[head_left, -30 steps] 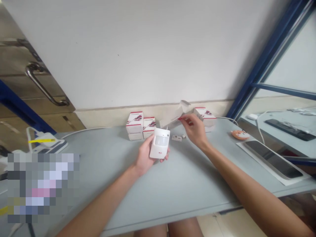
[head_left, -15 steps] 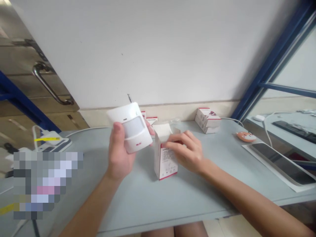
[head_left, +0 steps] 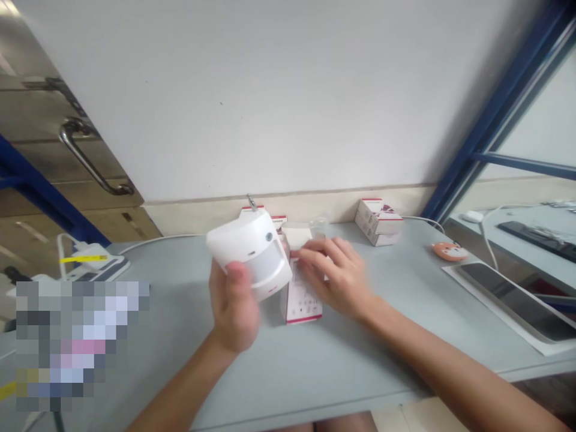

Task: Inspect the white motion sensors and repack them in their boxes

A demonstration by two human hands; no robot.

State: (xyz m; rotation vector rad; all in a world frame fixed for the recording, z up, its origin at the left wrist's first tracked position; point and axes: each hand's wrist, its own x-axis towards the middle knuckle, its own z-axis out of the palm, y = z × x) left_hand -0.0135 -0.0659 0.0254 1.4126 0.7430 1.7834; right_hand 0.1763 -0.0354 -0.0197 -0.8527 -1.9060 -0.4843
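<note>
My left hand point(head_left: 236, 321) is closed around a white motion sensor point(head_left: 238, 243) with a pale lens window and a short metal antenna point(head_left: 252, 204) on top. The sensor is tilted and held in front of the upper left part of a small white and red cardboard box point(head_left: 303, 306). That box stands upright on the grey table point(head_left: 270, 384), its white top flap point(head_left: 297, 235) raised at the back. At the box's upper edge, my right hand point(head_left: 339, 273) grips it with bent fingers; the fingertips hide part of the opening.
Against the wall lie more small boxes, a stack point(head_left: 380, 222) at the right and others point(head_left: 279, 221) behind the sensor. Clear plastic point(head_left: 320, 223) lies near the wall. At the right are an orange mouse point(head_left: 450, 251) and a dark panel point(head_left: 513, 300); a power strip point(head_left: 101, 267) sits at the left.
My left hand has brought the motion sensor to the right and slightly down, tipping its top face into view, and it now overlaps the box. My right hand stays at the box.
</note>
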